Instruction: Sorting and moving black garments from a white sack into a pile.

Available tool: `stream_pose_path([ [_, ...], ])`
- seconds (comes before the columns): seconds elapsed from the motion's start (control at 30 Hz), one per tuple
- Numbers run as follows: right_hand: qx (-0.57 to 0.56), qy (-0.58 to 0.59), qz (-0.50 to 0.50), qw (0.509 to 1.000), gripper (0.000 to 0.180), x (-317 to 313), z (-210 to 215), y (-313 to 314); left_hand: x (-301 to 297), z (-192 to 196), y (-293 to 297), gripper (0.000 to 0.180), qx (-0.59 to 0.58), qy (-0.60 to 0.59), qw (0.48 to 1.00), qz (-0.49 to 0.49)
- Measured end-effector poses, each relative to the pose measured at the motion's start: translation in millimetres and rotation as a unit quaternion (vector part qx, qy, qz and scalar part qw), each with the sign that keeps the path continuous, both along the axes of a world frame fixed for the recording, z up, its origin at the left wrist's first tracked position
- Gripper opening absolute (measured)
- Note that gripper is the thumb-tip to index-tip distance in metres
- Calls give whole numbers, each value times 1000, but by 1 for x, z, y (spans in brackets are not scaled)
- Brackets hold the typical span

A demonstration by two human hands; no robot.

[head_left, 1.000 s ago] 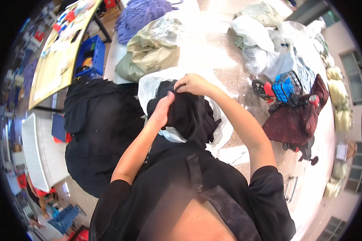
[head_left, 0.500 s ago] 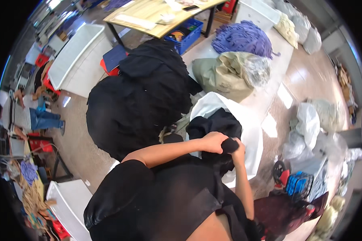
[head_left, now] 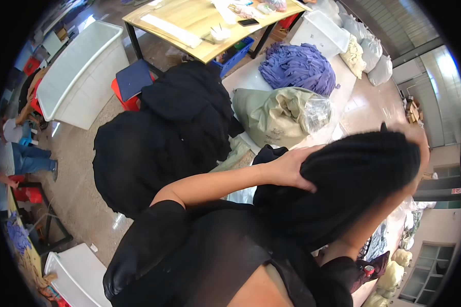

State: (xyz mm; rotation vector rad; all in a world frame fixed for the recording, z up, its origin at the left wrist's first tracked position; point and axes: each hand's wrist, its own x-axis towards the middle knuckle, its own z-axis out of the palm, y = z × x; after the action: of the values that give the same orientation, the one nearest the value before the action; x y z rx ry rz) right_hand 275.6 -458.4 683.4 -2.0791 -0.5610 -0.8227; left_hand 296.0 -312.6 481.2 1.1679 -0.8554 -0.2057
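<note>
I hold a black knitted garment raised close in front of me. My left hand grips its left side, fingers pressed into the fabric. My right hand is up at the garment's far right edge, mostly wrapped in the cloth, with the forearm running up beneath it. Below the garment lies a bit of a white bag. A large heap of black clothing sits on the floor just left of my left arm.
A grey-green sack and a purple fabric pile lie beyond the garment. A wooden table stands at the back, a white tub and a blue-topped stool to the left. Another person is at the far left.
The black garment has come up from the white bag toward my head and now spreads wide between both hands. My right hand has swung out to the right.
</note>
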Motion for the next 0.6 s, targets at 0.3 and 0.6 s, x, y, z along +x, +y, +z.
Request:
stream_pose_path([
  [0.3,-298,262,254,882,55,242,12,290,97,-19,200,19,-103,303,838,441],
  [0.6,-174,92,182,963,76,298,-363,380,109,-337,395,68,124,442,515,724],
])
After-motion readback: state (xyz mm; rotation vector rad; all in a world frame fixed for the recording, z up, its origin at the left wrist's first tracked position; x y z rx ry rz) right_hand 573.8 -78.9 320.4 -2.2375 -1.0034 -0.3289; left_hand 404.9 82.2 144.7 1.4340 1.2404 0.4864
